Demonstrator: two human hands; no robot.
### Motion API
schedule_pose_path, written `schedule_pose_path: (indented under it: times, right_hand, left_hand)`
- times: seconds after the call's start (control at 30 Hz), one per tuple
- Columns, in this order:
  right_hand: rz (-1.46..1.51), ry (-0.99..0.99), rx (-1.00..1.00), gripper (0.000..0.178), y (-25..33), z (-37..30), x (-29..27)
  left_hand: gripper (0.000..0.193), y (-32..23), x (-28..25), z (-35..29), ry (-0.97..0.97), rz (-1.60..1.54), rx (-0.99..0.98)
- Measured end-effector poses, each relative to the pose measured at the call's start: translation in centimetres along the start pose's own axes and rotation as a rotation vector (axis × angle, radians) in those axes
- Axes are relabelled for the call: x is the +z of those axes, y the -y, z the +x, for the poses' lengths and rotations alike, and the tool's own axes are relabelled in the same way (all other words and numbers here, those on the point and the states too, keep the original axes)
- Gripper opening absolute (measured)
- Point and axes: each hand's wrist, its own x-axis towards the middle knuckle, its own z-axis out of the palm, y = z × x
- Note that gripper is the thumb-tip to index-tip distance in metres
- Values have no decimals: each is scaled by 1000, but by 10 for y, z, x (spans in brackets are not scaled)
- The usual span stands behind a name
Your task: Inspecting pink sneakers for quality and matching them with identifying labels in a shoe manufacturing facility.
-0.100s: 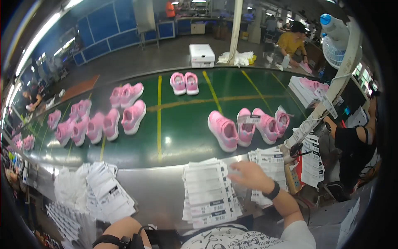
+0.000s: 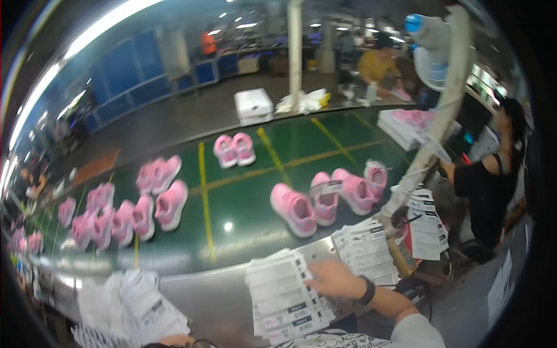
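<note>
My right hand [image 2: 336, 279], with a dark band on its wrist, reaches in from the right to the right edge of a stack of white printed label sheets [image 2: 284, 298]. Its fingers look stretched and apart, slightly blurred, with nothing seen held in them. They are at the edge of the sheets; whether they touch cannot be told. Of my left arm [image 2: 174, 340] only a bit of skin shows at the lower edge; my left hand is not in view. More label sheets [image 2: 365, 248] lie just beyond my right hand.
Pink sneakers [image 2: 293, 210] stand on the green conveyor belt [image 2: 232, 211], with several more [image 2: 172, 206] at left. White papers [image 2: 139, 307] lie at lower left. A pale post [image 2: 426, 156] rises at right, near a person in black [image 2: 490, 185]. A white box [image 2: 253, 107] stands beyond.
The view has tilted and shifted, so the shoes and sheets sit lower in it. My right hand stays by the stack's right edge. Less of my left arm shows.
</note>
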Motion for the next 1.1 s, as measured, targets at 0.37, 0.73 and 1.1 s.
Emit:
schedule_pose_path:
  times: [0.37,0.73,1.1]
  right_hand:
    - [65,-97,224,55,-21,-76,109]
    - [148,191,225,46,-29,-43,84]
    - [-23,-102,300,45,-16,-58,119]
  left_hand:
    - [69,272,-174,-176,-209,925,-1250]
    - [118,460,-331,-276,-191,1643,-1592]
    - [65,496,-371,-264,-206,1463,-1876]
